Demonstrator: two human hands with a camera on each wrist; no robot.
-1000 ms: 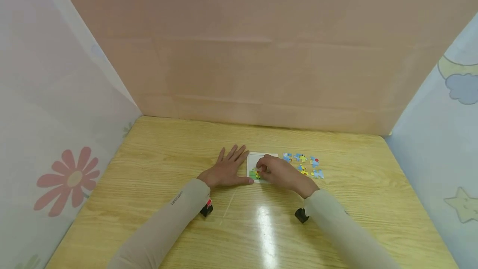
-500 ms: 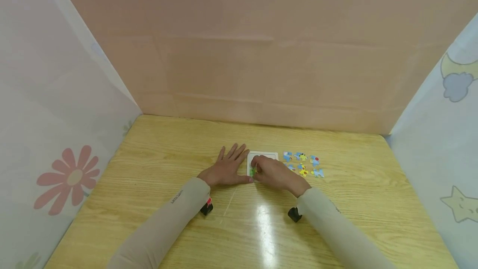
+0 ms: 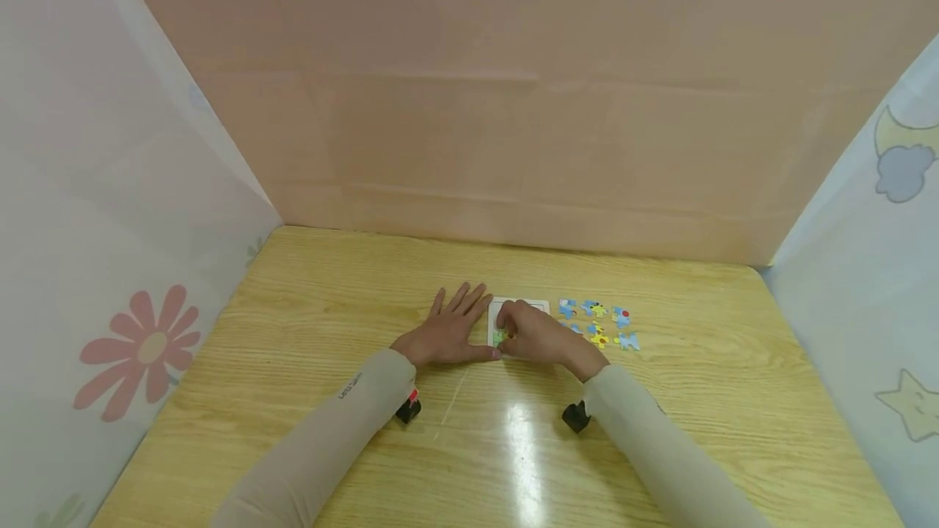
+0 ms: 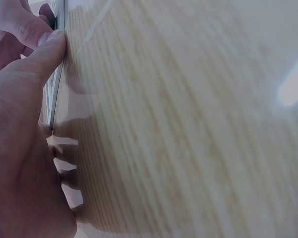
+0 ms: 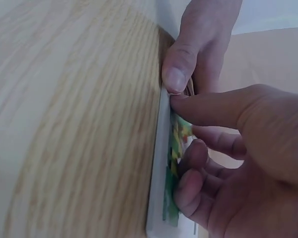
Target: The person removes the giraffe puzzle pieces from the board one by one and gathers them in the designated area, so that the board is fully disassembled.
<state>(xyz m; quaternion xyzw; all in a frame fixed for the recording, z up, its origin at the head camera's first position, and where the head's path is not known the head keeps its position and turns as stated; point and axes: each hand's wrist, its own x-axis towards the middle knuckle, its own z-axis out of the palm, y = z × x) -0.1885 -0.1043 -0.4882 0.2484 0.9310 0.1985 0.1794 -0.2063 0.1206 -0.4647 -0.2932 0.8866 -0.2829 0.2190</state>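
Note:
A small white puzzle tray (image 3: 522,299) lies flat on the table, with green and yellow puzzle pieces (image 3: 500,337) in its near left part. My left hand (image 3: 447,334) rests palm down beside it, fingers spread, the thumb at the tray's near left corner. Over the tray, my right hand (image 3: 539,334) bends its fingers, with thumb and forefinger about a green and yellow puzzle piece (image 5: 181,130) low in the tray. In the right wrist view its thumb tip meets the left thumb (image 5: 176,77). The right hand hides much of the tray.
Loose blue and yellow puzzle pieces (image 3: 597,336) lie in rows just right of the tray. The wooden table (image 3: 352,283) is bounded by a brown back panel (image 3: 469,145) and patterned side panels (image 3: 95,267). A bright reflection shows near the front.
My right hand has moved left and slightly toward me over the tray, down to the pieces at its left side. The left hand has stayed in place beside the tray.

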